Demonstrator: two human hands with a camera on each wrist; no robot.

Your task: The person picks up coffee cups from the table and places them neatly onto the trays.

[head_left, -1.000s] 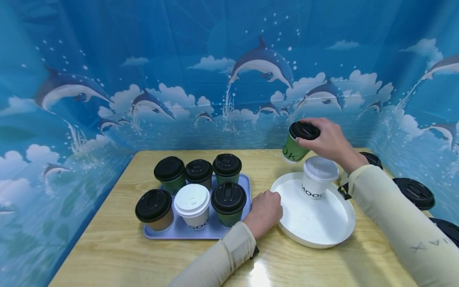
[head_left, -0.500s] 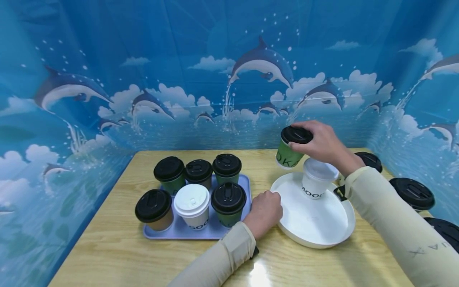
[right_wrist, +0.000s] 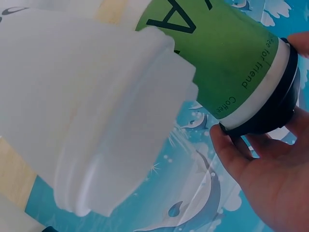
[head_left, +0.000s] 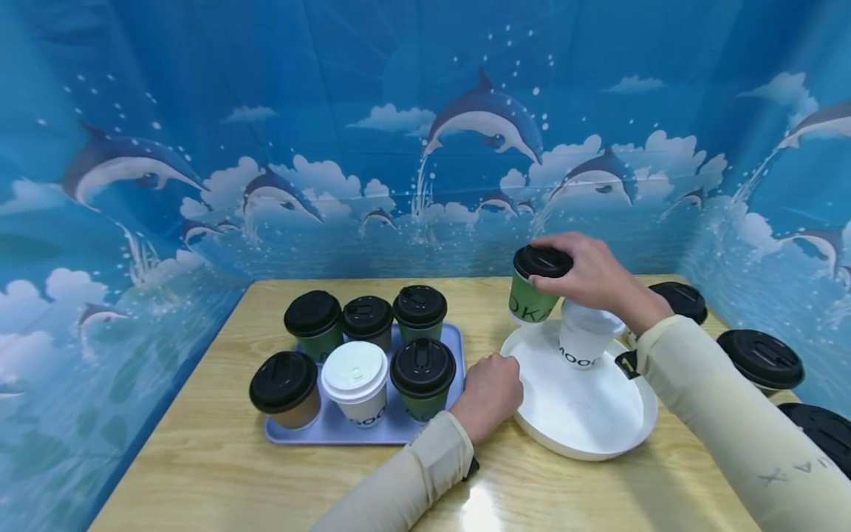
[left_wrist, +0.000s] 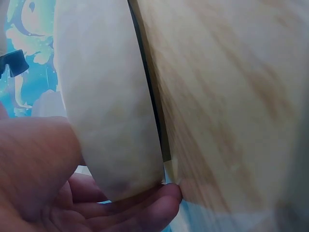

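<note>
My right hand holds a green paper coffee cup by its black lid, above the back left rim of a round white tray. In the right wrist view, fingers and thumb grip the lid of the green cup. A white coffee cup with a white lid stands on the tray, close to the held cup; it fills much of the right wrist view. My left hand grips the tray's left rim. In the left wrist view its fingers curl at the edge of the tray.
A lilac rectangular tray on the left bears several lidded cups, among them a white one and a brown one. More black-lidded cups stand along the right, partly behind my right arm. A dolphin-print curtain surrounds the wooden table.
My right hand has moved left and down with the green cup, which is now more upright and lower near the tray's back rim. The left hand stays at the tray's rim.
</note>
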